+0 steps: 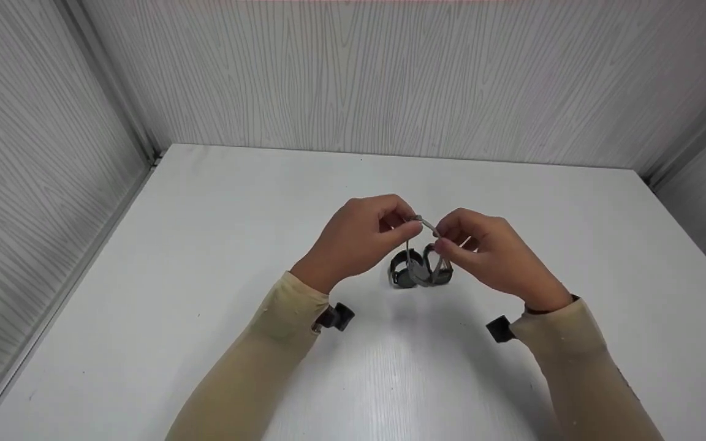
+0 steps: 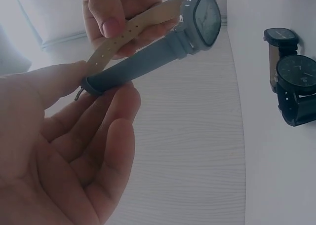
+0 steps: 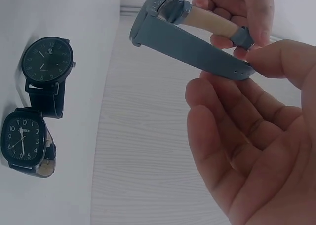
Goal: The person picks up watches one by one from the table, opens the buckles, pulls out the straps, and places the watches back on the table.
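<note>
A wristwatch with a grey-blue strap (image 2: 140,62) and pale beige lining hangs between both hands above the table, its dial (image 2: 207,18) lower than the strap ends. My left hand (image 1: 368,236) pinches the strap end with the buckle (image 2: 78,93) between thumb and fingers. Opposite it, my right hand (image 1: 491,251) pinches the other strap end, where small holes (image 3: 237,72) show near the thumb. The two strap ends stand apart at the buckle side in the right wrist view, close together.
Beyond the held watch, a round black watch (image 3: 48,60) and a squarish black watch (image 3: 22,138) with a beige-lined strap stand side by side on the white table (image 1: 206,245). Wood-grain panels (image 1: 341,73) enclose the table at the back and sides.
</note>
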`<state>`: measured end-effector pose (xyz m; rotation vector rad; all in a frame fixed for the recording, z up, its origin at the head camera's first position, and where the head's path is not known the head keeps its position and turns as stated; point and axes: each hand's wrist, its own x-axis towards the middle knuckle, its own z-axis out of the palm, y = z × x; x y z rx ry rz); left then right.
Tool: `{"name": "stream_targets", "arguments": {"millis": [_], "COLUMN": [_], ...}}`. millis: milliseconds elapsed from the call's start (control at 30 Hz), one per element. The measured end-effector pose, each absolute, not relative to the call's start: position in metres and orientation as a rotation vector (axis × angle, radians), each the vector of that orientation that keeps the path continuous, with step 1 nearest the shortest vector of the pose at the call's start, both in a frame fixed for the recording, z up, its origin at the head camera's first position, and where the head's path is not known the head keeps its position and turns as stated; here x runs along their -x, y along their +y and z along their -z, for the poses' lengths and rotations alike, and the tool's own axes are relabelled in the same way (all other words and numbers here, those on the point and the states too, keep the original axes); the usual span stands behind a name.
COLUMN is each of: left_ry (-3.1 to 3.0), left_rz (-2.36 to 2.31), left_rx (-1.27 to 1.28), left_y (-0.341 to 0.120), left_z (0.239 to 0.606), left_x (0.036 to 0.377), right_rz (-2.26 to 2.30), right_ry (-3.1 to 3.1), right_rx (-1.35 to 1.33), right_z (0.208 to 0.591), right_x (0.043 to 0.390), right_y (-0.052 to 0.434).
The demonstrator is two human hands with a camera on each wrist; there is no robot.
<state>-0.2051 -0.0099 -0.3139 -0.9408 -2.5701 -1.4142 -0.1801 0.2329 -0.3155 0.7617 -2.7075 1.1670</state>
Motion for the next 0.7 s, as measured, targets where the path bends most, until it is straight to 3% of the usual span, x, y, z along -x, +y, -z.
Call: {"name": "stream_targets", "arguments": {"millis": [700], "left_ry": [-2.768], "left_rz": [1.071], "left_rx": [0.919], "left_y": [-0.0113], "left_z": [0.3133], "left_x": [0.2040], "right_rz": [-1.134], "right_ry": [-2.740], "right_rx": [-0.681], "right_z": [0.3161], "right_x": [0.1814], "right_y": [0.2323]}}
